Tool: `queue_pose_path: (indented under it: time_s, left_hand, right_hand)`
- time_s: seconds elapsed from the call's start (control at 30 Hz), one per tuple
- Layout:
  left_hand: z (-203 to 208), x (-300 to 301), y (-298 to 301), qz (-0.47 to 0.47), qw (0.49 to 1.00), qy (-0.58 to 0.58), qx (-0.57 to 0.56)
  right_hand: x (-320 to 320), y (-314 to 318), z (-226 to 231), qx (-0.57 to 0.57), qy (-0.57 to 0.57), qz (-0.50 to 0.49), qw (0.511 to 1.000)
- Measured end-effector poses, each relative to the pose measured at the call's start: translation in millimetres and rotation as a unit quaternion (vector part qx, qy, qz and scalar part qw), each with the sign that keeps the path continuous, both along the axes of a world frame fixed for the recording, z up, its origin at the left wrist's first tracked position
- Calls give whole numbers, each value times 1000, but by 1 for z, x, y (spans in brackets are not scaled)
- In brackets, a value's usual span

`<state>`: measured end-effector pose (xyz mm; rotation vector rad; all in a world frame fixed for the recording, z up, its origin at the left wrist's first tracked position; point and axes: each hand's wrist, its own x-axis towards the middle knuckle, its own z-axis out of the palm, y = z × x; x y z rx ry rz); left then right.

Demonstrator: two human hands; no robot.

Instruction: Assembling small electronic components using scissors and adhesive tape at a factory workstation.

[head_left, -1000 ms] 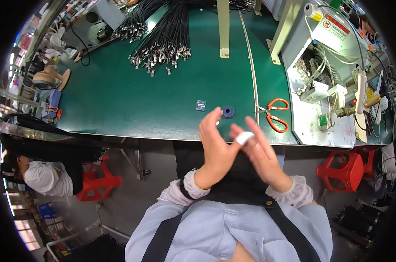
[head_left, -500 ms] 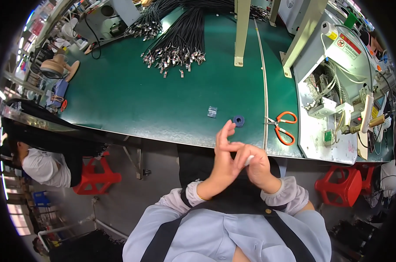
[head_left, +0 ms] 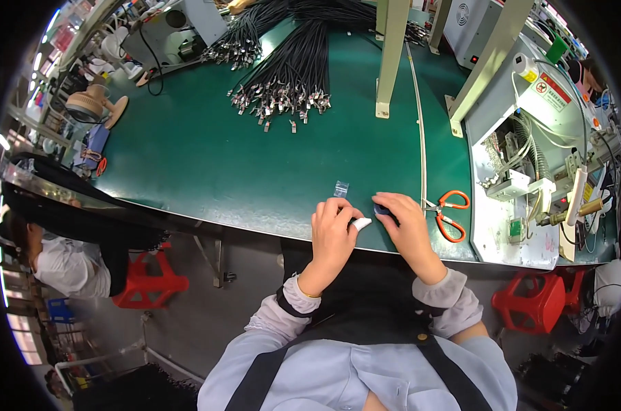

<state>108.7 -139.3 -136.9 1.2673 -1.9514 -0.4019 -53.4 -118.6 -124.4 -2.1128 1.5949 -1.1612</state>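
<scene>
My left hand [head_left: 332, 231] is at the table's front edge, fingers curled down. A small white pointed piece [head_left: 361, 222] shows at its thumb side; I cannot tell whether it is held or wrapped round the thumb. Whatever is under the curled fingers is hidden. My right hand [head_left: 406, 229] has closed its fingers and thumb on a small dark blue ring-shaped roll [head_left: 379, 209], mostly covered by them. Just beyond my left fingers lies a small clear plastic piece [head_left: 341, 188]. To the right of my right hand lie orange-handled scissors [head_left: 450, 218].
Black cables with metal ends [head_left: 283, 96] are heaped at the back of the green table [head_left: 214, 157]. A pale post [head_left: 391, 61] and a long pale strip [head_left: 420, 137] stand right of them. An open machine [head_left: 516, 198] fills the right side. A fan [head_left: 91, 103] sits far left.
My hands were together in front of the table edge, the white piece between them. They have come apart and moved forward over the table. My right hand has taken hold of the blue roll.
</scene>
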Motion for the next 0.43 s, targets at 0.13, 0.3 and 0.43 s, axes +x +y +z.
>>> queue_pose_path:
  time_s: [0.13, 0.3, 0.43]
  left_hand:
    - [6, 8, -14, 46, 993, 103, -32]
    - [-13, 12, -35, 4, 992, 102, 76]
    - [-3, 5, -32, -42, 953, 173, 247]
  right_hand:
    - [-11, 23, 26, 165, -246, 99, 950]
    - [-43, 75, 11, 610, -283, 323, 666]
    - [-46, 124, -58, 558, 12, 296, 775]
